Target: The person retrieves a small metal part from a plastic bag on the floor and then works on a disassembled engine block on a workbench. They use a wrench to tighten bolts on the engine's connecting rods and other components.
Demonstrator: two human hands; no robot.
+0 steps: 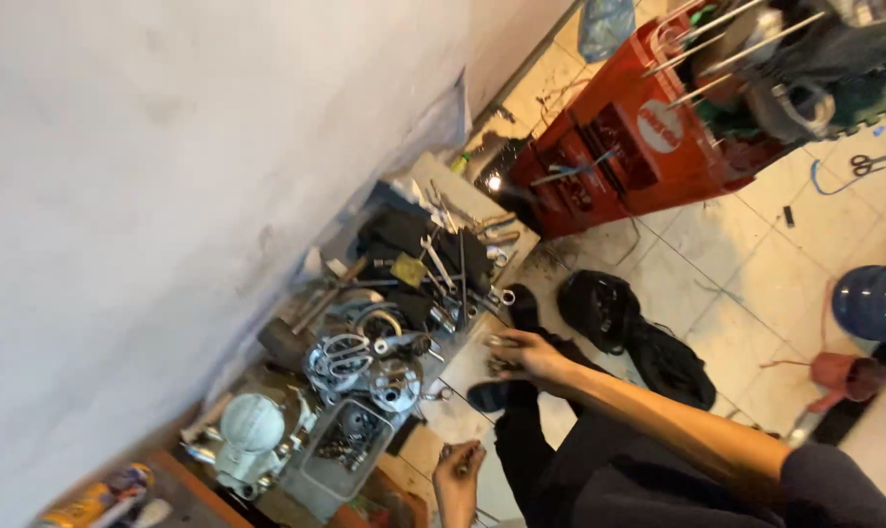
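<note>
Head view, tilted hard, looking down along a white wall (169, 147) onto a tiled floor (756, 264). Nearest the lens: left hand (459, 467) at the bottom edge, fingers curled together around a small dark metal piece (461, 460), too blurred to name. Just beyond and to its side: right hand (521, 354) at the end of a bare forearm, fingers bent and closed loosely on a small metal part (501, 342), its kind not readable; whether the grip is firm cannot be told. Under the right hand: dark shoe (499, 395) and black trouser leg. Beside the left hand, toward the wall: clear plastic tub (350, 450) of small hardware, then a pale round engine cover (252, 422) and shiny chrome parts (369, 372), all close together. Further along the wall from the right hand: low board (482, 210) strewn with wrenches (438, 259), a hammer (301, 328) and dark cloth. Away from the wall, near the right hand: black bag (624, 328) slumped on the tiles. Further off: red plastic crates (628, 156) holding metal rods, scissors (868, 161) on the floor, small red oil can (839, 376), and a blue ribbed container (878, 303) at the frame edge.
</note>
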